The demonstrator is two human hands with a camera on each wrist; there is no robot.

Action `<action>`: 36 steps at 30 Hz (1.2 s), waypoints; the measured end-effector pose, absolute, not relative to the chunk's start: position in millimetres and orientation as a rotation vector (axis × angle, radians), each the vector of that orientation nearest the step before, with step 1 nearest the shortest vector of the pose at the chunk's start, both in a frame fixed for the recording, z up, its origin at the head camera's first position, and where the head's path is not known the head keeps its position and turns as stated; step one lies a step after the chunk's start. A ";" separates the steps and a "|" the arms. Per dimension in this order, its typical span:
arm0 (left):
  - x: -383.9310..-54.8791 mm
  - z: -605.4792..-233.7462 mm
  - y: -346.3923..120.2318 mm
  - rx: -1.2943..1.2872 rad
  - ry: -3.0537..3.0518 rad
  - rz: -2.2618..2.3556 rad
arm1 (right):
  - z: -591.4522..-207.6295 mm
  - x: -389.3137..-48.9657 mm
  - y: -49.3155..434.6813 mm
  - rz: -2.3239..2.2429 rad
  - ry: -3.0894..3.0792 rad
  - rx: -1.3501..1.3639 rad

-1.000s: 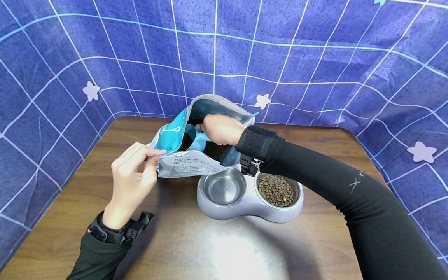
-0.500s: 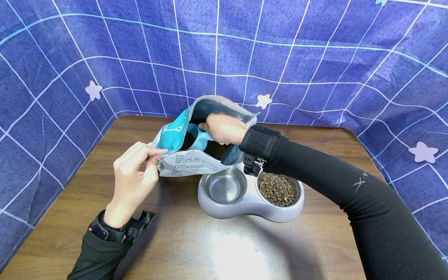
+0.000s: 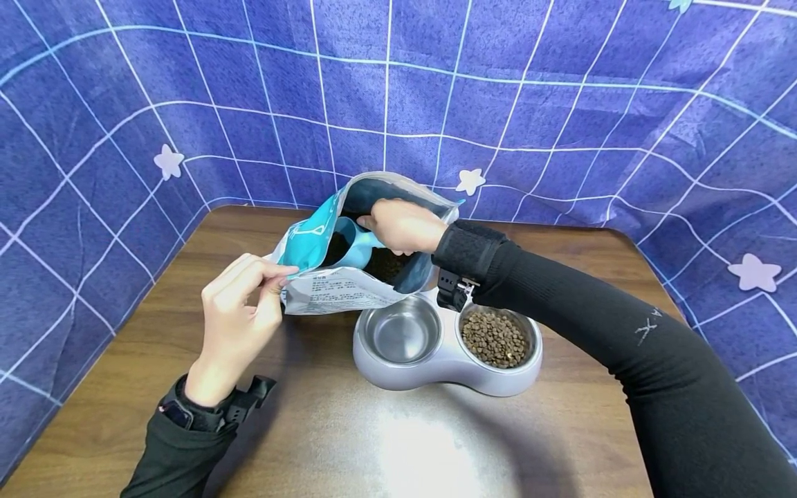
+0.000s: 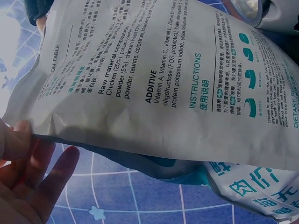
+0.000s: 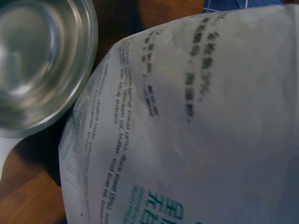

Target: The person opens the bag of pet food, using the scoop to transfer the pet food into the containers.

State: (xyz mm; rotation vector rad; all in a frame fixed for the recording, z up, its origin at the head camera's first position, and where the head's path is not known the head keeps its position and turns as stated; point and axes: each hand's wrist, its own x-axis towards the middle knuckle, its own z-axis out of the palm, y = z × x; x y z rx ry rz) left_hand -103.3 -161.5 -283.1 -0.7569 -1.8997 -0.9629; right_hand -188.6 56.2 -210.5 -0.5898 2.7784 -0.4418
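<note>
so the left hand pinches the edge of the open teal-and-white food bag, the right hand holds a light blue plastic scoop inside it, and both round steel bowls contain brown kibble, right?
Not both: the head view shows brown kibble only in the round steel bowl on the right; the bowl on the left shows bare metal. The rest stands.

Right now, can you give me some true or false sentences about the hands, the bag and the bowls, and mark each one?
1. The left hand pinches the edge of the bag. True.
2. The right hand holds a blue scoop. True.
3. The scoop is outside the bag. False: it is inside the bag's opening.
4. The right bowl has brown kibble in it. True.
5. Both bowls are full of kibble. False: the left bowl shows bare metal.
</note>
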 end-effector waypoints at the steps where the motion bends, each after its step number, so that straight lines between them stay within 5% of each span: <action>1: -103.3 -283.0 -161.2 -0.757 -1.899 -0.964 | -209.3 -188.8 57.1 -0.447 2.779 -0.593; 36: -106.0 -282.9 -156.6 -0.756 -1.866 -0.981 | -186.0 -174.7 72.3 -0.546 2.781 -0.607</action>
